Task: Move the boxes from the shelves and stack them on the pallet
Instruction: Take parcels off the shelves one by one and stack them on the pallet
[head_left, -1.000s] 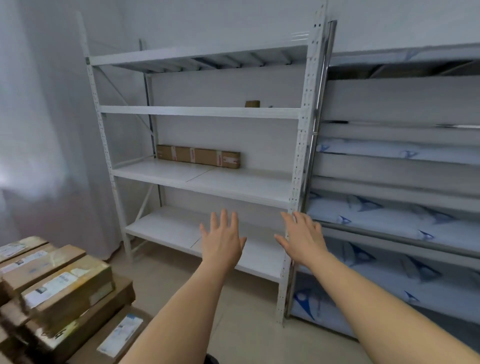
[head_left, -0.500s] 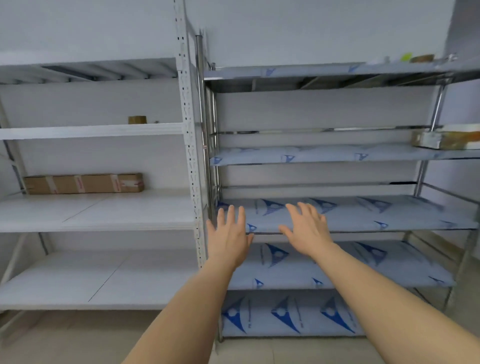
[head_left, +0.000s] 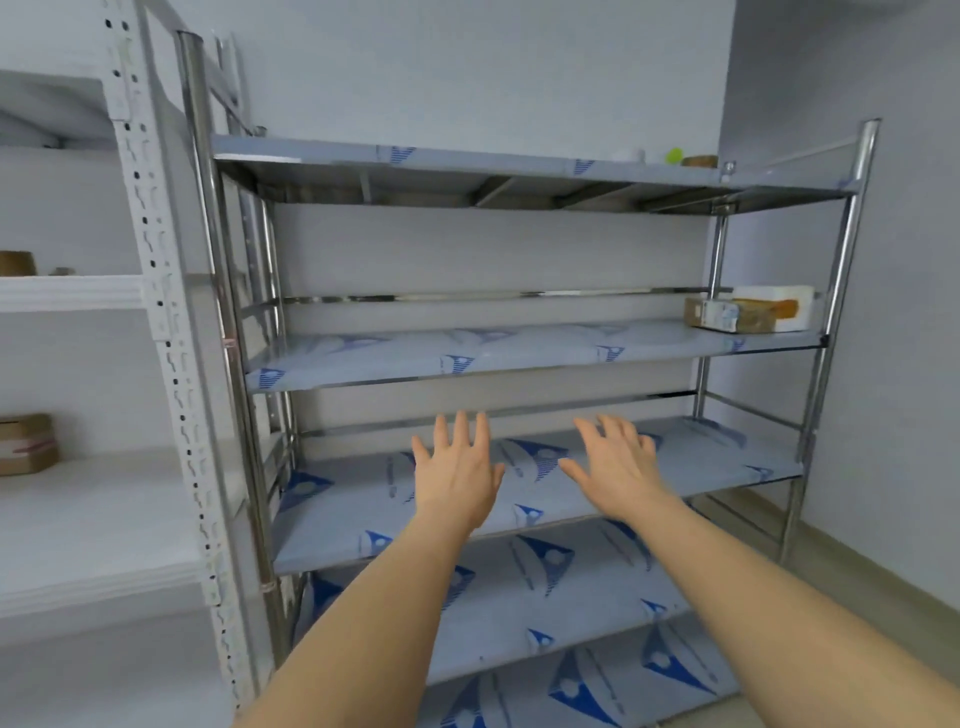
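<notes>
the steel rack has glossy polished posts and shelves under blue-printed plastic film; the white rack looks matt painted metal; the boxes are brown cardboard.

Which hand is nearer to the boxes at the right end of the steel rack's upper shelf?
The right hand. It is held out open, below and to the left of the boxes; the left hand is open at the same height, farther left.

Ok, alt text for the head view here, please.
Both bare hands, left hand and right hand, reach out open and empty toward a steel shelf rack. Parcels sit at the right end of its upper shelf; a white rack stands left.
</notes>
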